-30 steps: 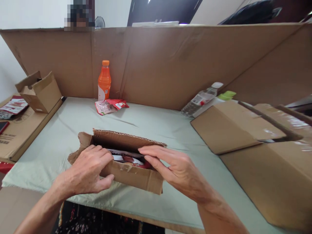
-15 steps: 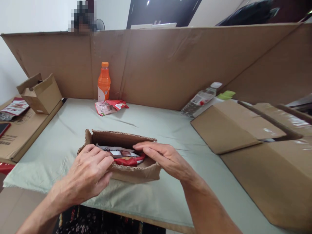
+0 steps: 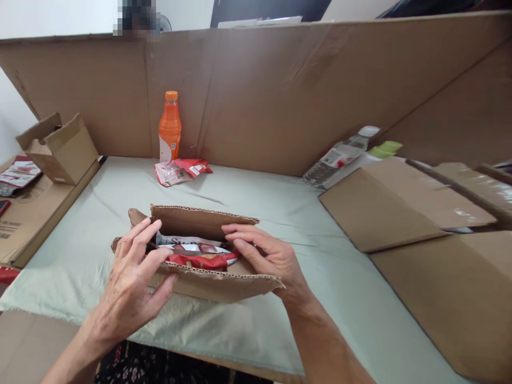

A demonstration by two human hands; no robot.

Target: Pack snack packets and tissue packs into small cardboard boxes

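Observation:
An open cardboard box rests on the pale green cloth before me, its top flaps spread apart. Inside lie a white packet with dark print and a red packet; their lower parts are hidden. My left hand lies over the box's left end, its fingers spread, the fingertips at the left flap and the thumb by the front flap. At the right end is my right hand, fingers stretched over the opening, the wrist beside the front flap's corner. Neither hand is closed around anything visible.
Toward the back stands an orange drink bottle beside a crumpled red-and-pink wrapper. A clear bottle leans near large cardboard boxes on the right. A small open carton sits left. A cardboard wall closes off the back.
My left hand has spread its fingers and shifted left, and the left-end flaps stand wider apart. The front flap has opened outward toward me. The view has tilted slightly downward.

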